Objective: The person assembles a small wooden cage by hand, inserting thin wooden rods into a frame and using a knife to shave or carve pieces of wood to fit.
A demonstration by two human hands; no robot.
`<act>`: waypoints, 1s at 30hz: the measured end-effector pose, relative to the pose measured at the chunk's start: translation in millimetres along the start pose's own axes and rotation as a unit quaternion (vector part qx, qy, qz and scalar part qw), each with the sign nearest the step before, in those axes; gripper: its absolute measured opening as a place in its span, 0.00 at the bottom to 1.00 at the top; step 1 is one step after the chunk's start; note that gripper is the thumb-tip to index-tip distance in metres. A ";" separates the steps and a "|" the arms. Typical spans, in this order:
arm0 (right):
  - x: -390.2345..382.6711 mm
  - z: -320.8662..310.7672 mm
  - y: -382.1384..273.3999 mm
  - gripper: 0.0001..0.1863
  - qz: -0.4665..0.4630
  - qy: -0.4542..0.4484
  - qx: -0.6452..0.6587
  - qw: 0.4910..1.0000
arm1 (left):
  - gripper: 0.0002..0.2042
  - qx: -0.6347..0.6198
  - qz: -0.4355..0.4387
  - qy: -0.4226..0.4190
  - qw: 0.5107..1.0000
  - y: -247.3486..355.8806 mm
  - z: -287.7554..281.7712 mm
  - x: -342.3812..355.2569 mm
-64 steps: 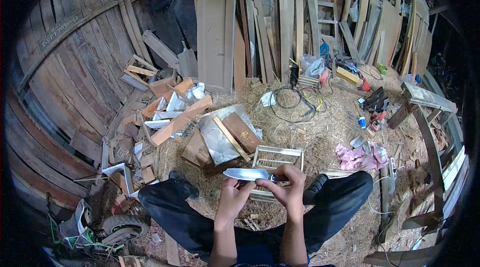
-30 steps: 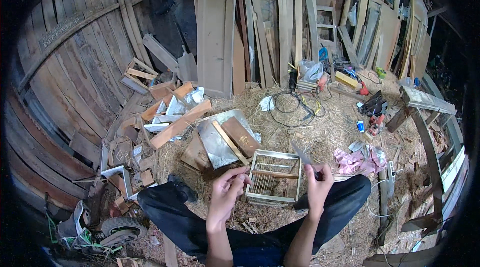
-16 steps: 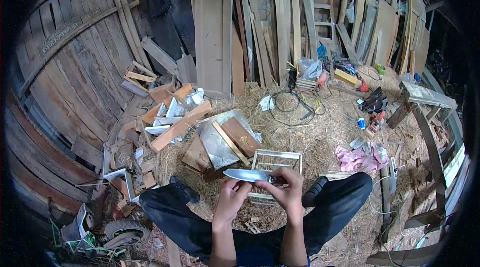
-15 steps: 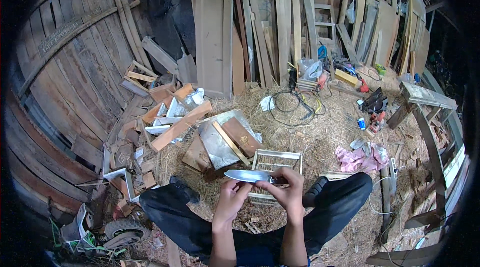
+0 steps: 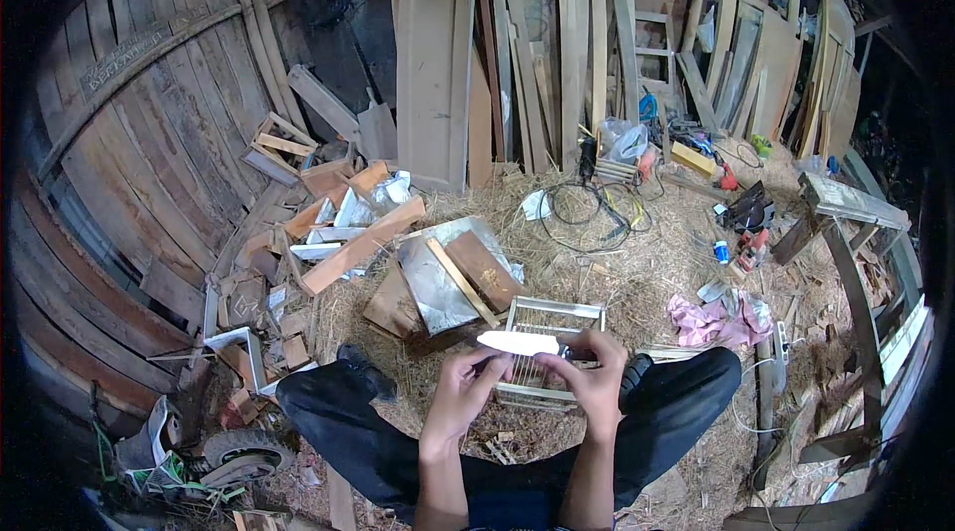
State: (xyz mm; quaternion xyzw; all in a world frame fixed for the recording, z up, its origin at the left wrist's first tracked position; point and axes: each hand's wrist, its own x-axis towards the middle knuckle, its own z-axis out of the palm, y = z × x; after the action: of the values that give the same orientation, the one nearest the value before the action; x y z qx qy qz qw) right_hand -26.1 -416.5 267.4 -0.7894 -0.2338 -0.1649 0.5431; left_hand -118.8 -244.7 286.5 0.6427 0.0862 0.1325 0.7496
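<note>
A knife [image 5: 519, 342] with a broad, bright blade lies crosswise above a slatted wooden frame, its tip toward the left. Around its dark handle, at the right end, the fingers of my right hand [image 5: 597, 377] are closed, with the thumb against the base of the blade. My left hand [image 5: 460, 392] has its thumb and fingers pinched at the blade's lower edge, nearer the tip. Below the hands, the light slatted frame [image 5: 537, 395] rests on the shavings-covered ground between my feet, partly hidden by both hands.
Boards and a metal sheet [image 5: 438, 282] lie just ahead. Wood offcuts [image 5: 363, 248] are piled to the left. Coiled cables [image 5: 597, 218] lie farther off, and a pink cloth [image 5: 716, 320] is at the right. A wooden bench [image 5: 854, 198] stands far right.
The knife and both hands have shifted slightly right. The blade has turned and now shows bright white instead of grey-blue. My view has tilted a little.
</note>
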 end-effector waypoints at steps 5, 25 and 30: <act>-1.9 -5.3 11.2 0.18 0.003 0.042 -0.033 0.999 | 0.09 -0.029 -0.008 -0.008 1.000 -1.6 3.9 0.0; 1.6 9.6 -19.9 0.18 -0.036 -0.046 0.053 0.997 | 0.11 -0.059 -0.058 0.038 0.996 -3.4 -1.9 -3.2; -1.6 6.6 -6.4 0.20 -0.020 -0.050 -0.006 0.999 | 0.11 0.009 -0.024 0.014 1.000 -1.5 4.0 -0.5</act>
State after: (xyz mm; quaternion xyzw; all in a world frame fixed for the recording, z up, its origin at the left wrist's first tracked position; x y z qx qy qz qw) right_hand -30.9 -408.7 269.3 -0.7949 -0.2750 -0.1374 0.5231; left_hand -117.9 -248.8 285.7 0.6453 0.1138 0.1229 0.7453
